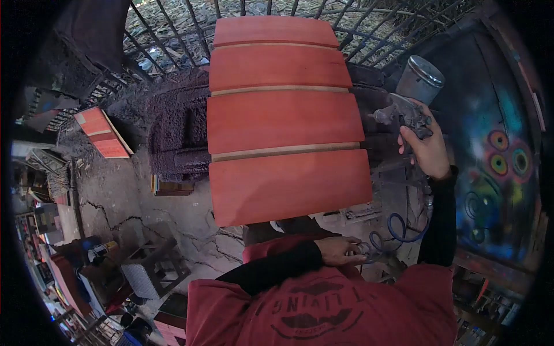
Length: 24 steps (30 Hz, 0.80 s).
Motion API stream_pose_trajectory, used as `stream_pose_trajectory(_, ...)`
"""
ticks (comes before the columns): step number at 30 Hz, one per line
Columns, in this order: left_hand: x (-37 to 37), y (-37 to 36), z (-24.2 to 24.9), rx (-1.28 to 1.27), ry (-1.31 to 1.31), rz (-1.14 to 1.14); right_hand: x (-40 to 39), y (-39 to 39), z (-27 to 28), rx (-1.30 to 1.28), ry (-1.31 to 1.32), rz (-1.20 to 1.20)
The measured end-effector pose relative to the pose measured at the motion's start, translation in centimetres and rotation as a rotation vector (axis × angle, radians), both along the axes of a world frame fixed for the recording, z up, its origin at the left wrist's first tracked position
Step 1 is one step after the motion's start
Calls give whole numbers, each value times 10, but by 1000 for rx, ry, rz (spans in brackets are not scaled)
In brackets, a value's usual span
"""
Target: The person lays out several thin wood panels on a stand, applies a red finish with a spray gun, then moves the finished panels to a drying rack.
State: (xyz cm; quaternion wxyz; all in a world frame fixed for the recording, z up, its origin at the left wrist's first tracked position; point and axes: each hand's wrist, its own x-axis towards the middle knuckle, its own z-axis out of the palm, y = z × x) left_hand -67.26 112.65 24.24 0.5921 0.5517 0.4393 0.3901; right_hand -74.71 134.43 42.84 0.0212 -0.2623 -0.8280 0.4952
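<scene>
Head view, one frame. Four boards (288, 121) run from centre to 12 o'clock, laid side by side on a dark, rough-crusted support (176, 130). Finish: orange-red, matte and largely even, with faint streaks along the length. Pale tan strips (288, 150) show in the gaps between boards; a soft shadow falls across the board closest to 6 o'clock.

At 2 o'clock I have the right hand (428, 144) wrapped round the gun (412, 115), nozzle facing 9 o'clock, near the boards' edge but apart from it. The gun is grey and stained; its metal cup (420, 81) tilts toward 1 o'clock, the side dull, the lid shiny. No maker's mark legible to me on either.

Left hand (337, 251), 5 o'clock: fingers bent inward, narrow, beside the looped blue hose (407, 238). Cannot tell whether it grips anything.

Writing: the red shirt (231, 311) at 6 o'clock carries a dark print (314, 305). I read "LIVING" and a separate "T"; smaller line illegible.

At 3 o'clock, a dark panel (490, 115) bears sprayed rings in yellow, pink and green over blue haze. Between 9 and 10 o'clock, a small red board (104, 132) sits tilted.
</scene>
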Motion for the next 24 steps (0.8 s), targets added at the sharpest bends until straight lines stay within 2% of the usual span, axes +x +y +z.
stream_pose_trajectory(3,5,1,-8,41,-18,44,14,17,2,-3,-18,-36)
stream_pose_trajectory(6,-9,-21,-12,-42,-87,224,23,21,5,-28,-53,-96)
stream_pose_trajectory(8,-15,-52,-30,-158,-116,313,26,19,3,-33,-56,-123)
stream_pose_trajectory(9,-29,-70,-20,-295,-138,344,25,17,1,-24,-55,-101)
stream_pose_trajectory(10,-28,-94,-36,-319,128,451,25,14,0,-17,-57,-78)
stream_pose_trajectory(12,-30,-144,-69,-482,418,497,22,2,-3,-41,-50,-82)
stream_pose_trajectory(14,-21,-195,-110,-524,264,859,14,-17,-2,-87,-34,-81)
stream_pose_trajectory(16,-11,-250,-156,-722,290,975,5,-31,-8,-113,-18,-56)
stream_pose_trajectory(18,20,-317,-228,-660,314,1051,-5,-47,-12,-142,27,-4)
stream_pose_trajectory(19,21,-328,-219,-964,186,1140,-9,-55,-13,-149,28,7)
stream_pose_trajectory(21,50,-361,-245,-1097,-142,1372,-19,-71,-13,-144,75,85)
stream_pose_trajectory(24,83,-390,-254,-1197,-138,1373,-34,-95,-21,-174,142,160)
